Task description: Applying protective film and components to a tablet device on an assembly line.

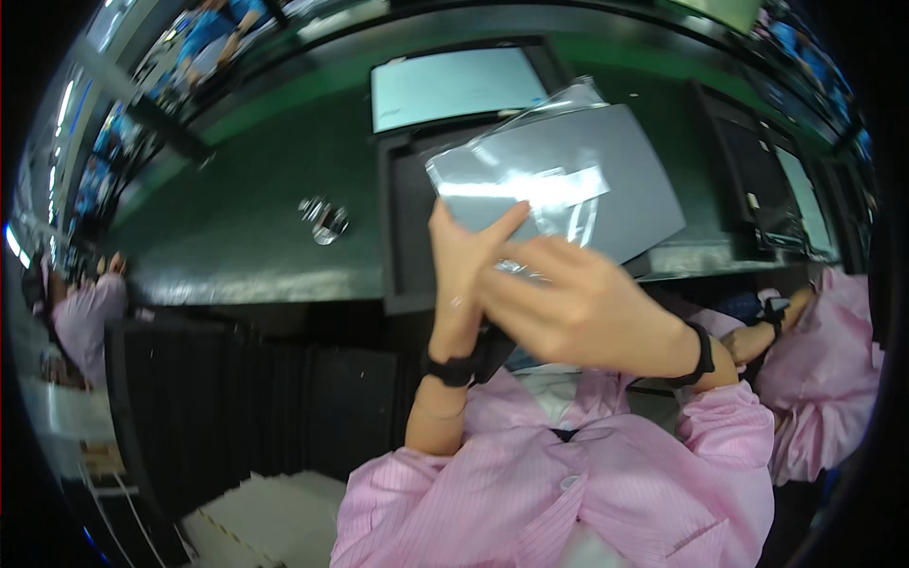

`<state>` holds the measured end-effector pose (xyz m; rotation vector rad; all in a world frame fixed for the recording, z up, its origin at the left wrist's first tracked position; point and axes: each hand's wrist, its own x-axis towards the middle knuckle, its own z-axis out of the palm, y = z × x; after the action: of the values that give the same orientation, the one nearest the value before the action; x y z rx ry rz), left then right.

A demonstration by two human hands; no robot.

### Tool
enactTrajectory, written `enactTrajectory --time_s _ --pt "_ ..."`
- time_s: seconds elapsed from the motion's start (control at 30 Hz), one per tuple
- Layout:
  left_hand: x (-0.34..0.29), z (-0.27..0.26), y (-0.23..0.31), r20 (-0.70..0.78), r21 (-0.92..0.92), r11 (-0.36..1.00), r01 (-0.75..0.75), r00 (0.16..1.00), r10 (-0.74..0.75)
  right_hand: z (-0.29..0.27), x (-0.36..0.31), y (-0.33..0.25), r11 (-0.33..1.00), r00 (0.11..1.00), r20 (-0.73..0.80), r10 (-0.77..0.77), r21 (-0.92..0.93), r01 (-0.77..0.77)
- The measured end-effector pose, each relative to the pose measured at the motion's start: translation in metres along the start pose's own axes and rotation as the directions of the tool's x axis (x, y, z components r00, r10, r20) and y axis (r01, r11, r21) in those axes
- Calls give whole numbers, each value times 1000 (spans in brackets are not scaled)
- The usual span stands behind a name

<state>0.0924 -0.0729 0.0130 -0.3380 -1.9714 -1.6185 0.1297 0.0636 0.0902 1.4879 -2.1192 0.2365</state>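
A flat grey panel (642,180) is tilted above the table in front of me, partly covered by loose, glossy clear plastic film (483,170). My left hand (458,260) grips the near left part of the panel and film, its thumb lying over the top. Close beside it, my right hand (578,303) is blurred by motion. Its fingers are drawn together at a crinkled bit of the film by the near edge; the fingertips are partly hidden. Beneath the panel lies a black tray (402,270), mostly covered from sight.
A pale, glassy panel (454,87) rests in a black frame farther back. Crumpled clear plastic (325,220) sits on the green table (246,189) to the left. More black trays (757,170) are at right. Dark stacked trays (256,398) stand near left. A co-worker's arm (753,341) is at right.
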Motion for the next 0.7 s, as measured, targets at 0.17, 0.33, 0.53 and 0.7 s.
enactTrajectory --time_s 0.17,0.33,0.53,0.7 --pt "13 7 5 92 -414 782 466 876 -474 9 -9 10 976 967 -162 195 125 -176" --pt "11 2 15 55 -334 814 475 872 -487 1 -27 18 912 872 -288 395 237 -335" --pt "7 6 19 46 -302 804 512 850 -524 4 -89 48 590 503 -485 716 35 -807" --pt "7 5 22 23 -277 808 520 845 -535 29 -124 69 179 54 -198 979 698 -693"
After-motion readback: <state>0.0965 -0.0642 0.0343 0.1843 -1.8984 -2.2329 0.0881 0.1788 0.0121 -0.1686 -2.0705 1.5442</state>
